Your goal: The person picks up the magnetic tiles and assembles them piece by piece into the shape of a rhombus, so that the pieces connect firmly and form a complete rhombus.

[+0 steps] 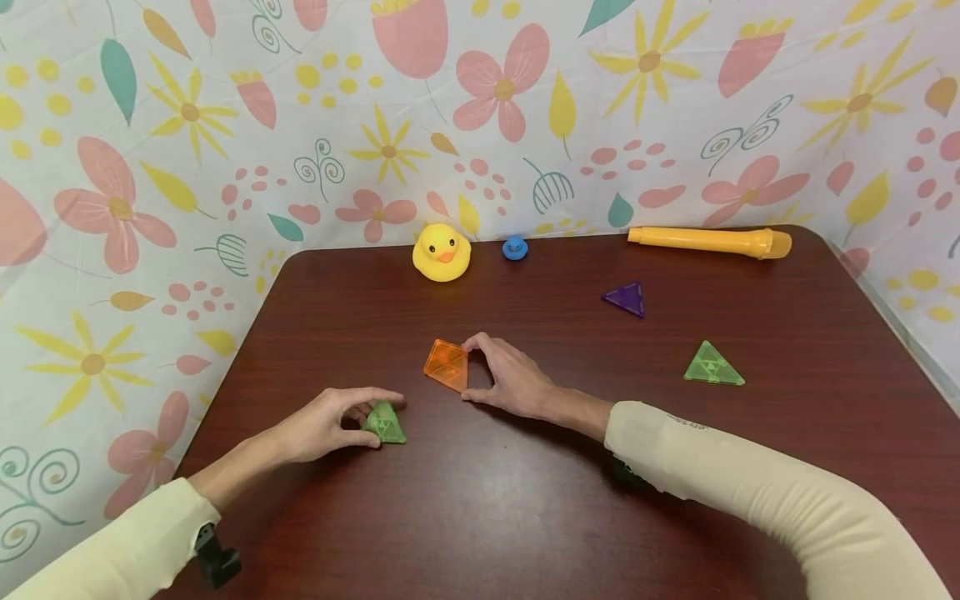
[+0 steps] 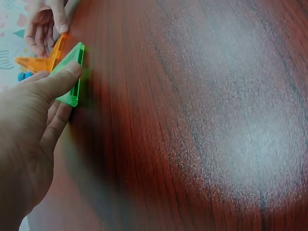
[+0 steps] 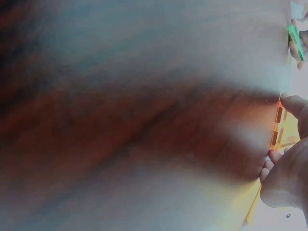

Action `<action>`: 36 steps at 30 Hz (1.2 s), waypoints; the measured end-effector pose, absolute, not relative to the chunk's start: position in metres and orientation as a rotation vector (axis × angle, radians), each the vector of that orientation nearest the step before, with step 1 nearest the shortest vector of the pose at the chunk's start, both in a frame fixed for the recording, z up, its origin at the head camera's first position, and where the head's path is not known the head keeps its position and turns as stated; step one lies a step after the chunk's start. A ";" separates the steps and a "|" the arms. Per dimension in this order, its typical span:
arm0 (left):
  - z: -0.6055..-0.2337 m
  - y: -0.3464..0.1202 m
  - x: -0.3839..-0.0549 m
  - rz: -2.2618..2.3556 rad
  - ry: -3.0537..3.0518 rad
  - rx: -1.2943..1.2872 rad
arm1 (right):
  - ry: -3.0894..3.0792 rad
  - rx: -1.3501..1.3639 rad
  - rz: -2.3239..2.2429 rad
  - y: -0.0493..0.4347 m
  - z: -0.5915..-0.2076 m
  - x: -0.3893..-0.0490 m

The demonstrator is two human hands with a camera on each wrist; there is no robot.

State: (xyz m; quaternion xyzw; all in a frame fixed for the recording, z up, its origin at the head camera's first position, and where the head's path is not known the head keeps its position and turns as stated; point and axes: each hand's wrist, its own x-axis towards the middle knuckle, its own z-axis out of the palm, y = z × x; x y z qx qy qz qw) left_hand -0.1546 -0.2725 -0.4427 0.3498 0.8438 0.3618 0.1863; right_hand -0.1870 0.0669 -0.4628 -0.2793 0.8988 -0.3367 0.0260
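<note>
In the head view my left hand (image 1: 318, 427) holds a translucent green triangular magnetic tile (image 1: 386, 425) between thumb and fingers, left of the table's middle. The left wrist view shows the thumb flat along the face of this green tile (image 2: 70, 96). Just to the right, my right hand (image 1: 517, 383) grips translucent orange magnetic tiles (image 1: 447, 365), with thumb and a finger at opposite ends of one edge. From the left wrist, the orange tiles (image 2: 42, 64) appear joined at an angle. A short gap separates green from orange.
A second green triangle tile (image 1: 712, 365) and a purple triangle tile (image 1: 628, 298) lie to the right on the dark wooden table (image 1: 510, 517). Along the back edge are a yellow rubber duck (image 1: 442, 253), a small blue duck (image 1: 514, 248) and an orange toy microphone (image 1: 705, 242).
</note>
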 end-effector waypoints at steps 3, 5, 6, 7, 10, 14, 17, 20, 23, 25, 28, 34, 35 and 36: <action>-0.443 -0.271 -0.155 1.093 2.345 0.933 | 2.776 -0.856 -1.040 0.067 -0.462 -0.187; -0.442 -0.270 -0.154 1.123 2.336 0.895 | 2.778 -0.856 -1.038 0.067 -0.461 -0.187; -0.442 -0.270 -0.154 1.135 2.336 0.877 | 2.778 -0.857 -1.039 0.067 -0.461 -0.187; -0.442 -0.269 -0.154 1.148 2.335 0.856 | 2.779 -0.859 -1.040 0.067 -0.461 -0.187; -0.443 -0.267 -0.153 1.184 2.335 0.811 | 2.783 -0.865 -1.039 0.067 -0.462 -0.187; -0.445 -0.265 -0.152 1.233 2.325 0.794 | 2.782 -0.865 -1.036 0.067 -0.463 -0.188; -0.446 -0.263 -0.150 1.268 2.324 0.792 | 2.777 -0.862 -1.038 0.067 -0.463 -0.188; -0.447 -0.259 -0.149 1.308 2.344 0.772 | 2.776 -0.864 -1.041 0.066 -0.461 -0.187; -0.447 -0.255 -0.149 1.363 2.359 0.745 | 2.778 -0.869 -1.039 0.066 -0.461 -0.186; -0.447 -0.252 -0.150 1.400 2.361 0.736 | 2.779 -0.870 -1.039 0.066 -0.461 -0.186; -0.447 -0.249 -0.151 1.426 2.354 0.745 | 2.778 -0.866 -1.038 0.067 -0.461 -0.187; -0.447 -0.240 -0.151 1.427 2.329 0.672 | 2.776 -0.869 -1.033 0.067 -0.462 -0.187; -0.446 -0.238 -0.151 1.431 2.321 0.652 | 2.777 -0.872 -1.032 0.067 -0.462 -0.187; -0.446 -0.236 -0.151 1.437 2.314 0.638 | 2.776 -0.874 -1.032 0.066 -0.462 -0.187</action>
